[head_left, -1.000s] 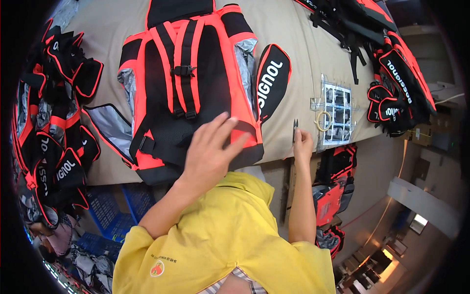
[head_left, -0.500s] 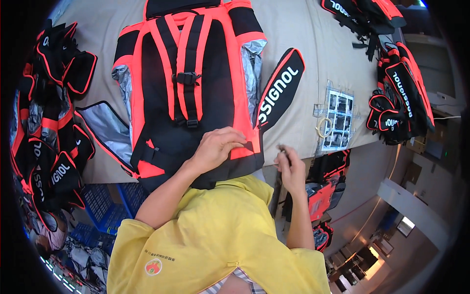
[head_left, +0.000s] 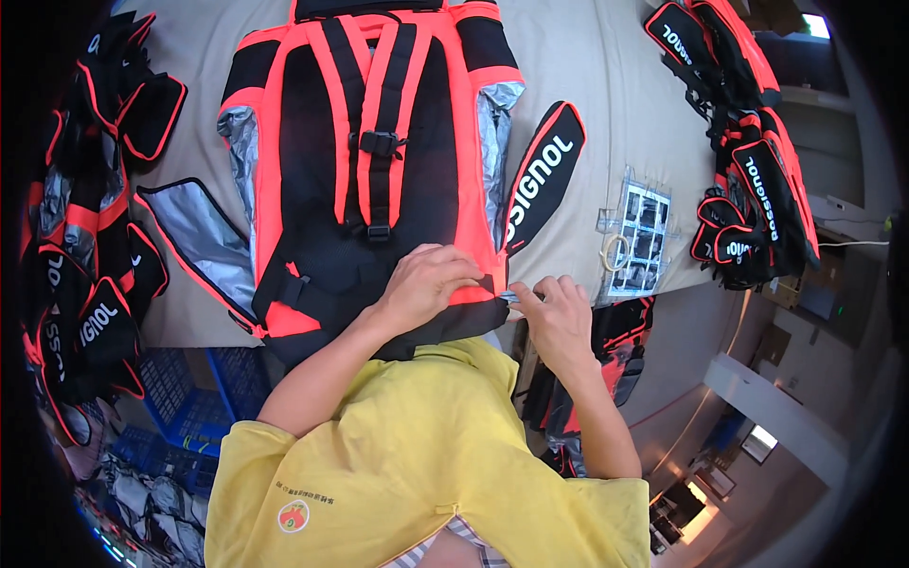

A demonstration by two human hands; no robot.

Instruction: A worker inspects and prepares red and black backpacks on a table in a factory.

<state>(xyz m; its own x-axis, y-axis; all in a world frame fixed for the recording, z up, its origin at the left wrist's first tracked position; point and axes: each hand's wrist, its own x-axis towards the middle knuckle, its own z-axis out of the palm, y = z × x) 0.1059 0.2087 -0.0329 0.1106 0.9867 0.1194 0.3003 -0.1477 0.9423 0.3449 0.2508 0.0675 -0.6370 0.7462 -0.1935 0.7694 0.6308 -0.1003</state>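
A large black and neon-orange backpack point(head_left: 322, 204) lies on the table with its shoulder straps facing up. Fingers of my left hand point(head_left: 421, 289) are pinched together on a small dark tab point(head_left: 486, 282) by the backpack's lower right corner. Just right of that corner, my right hand point(head_left: 559, 317) is closed on a small tool with a slim silvery tip point(head_left: 511, 295). The tip reaches the bag's edge; the rest of the tool is hidden in my fingers. Silver-lined side flaps spread out from both sides, the left flap point(head_left: 199, 232) showing its lining and the right one point(head_left: 544, 170) its black face.
A clear template sheet point(head_left: 644, 232) lies on the beige table point(head_left: 606, 104) at right, with a ring of pale tape point(head_left: 615, 253) on it. More such bags hang over the left side point(head_left: 85, 246) and lie at the far right point(head_left: 772, 180). Blue crates point(head_left: 189, 402) stand below the left edge.
My right hand has moved left to the bag's lower right corner, bringing the tool's tip against it. My left hand stays at the tab. The view has shifted slightly.
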